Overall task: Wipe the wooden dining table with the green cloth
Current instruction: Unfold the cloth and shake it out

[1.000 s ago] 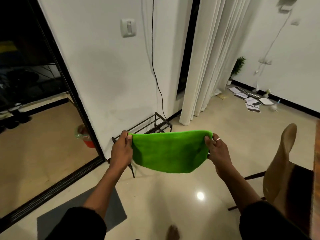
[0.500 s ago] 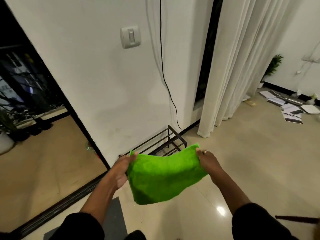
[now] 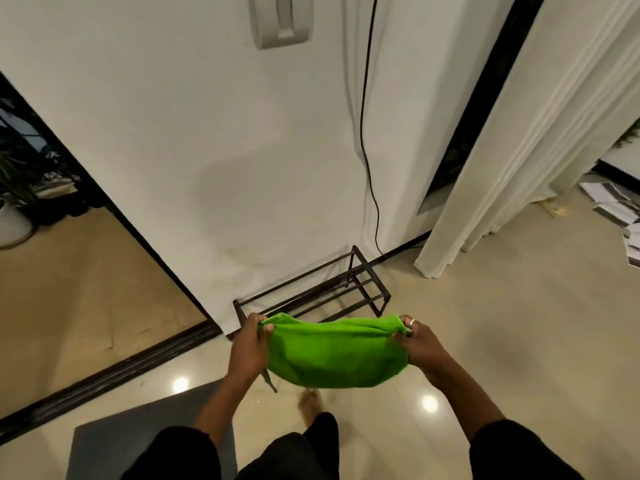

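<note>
View: head
Cloth (image 3: 337, 355): green, stretched in the air between both hands with its middle sagging; just on the near side of the rack, above the floor.
Left hand (image 3: 249, 348): thumb and fingers pinch the cloth's upper left corner.
Right hand (image 3: 420, 348): thumb and fingers pinch the cloth's upper right corner; ring (image 3: 412, 322) on one finger.
Rack (image 3: 346, 292): low, black metal, on the floor against the white wall.
Switch (image 3: 282, 19): on the wall, high above the rack.
Cable (image 3: 363, 133): black, runs down the wall to the rack's right end.
Curtain (image 3: 519, 133): white, right of the rack, reaching the floor.
Papers (image 3: 616, 209): scattered on the floor, far right of the rack, past the curtain.
Mat (image 3: 114, 441): grey, on the floor, left of the rack and nearer.
Foot (image 3: 310, 407): bare, on the floor under the cloth, nearer than the rack.
</note>
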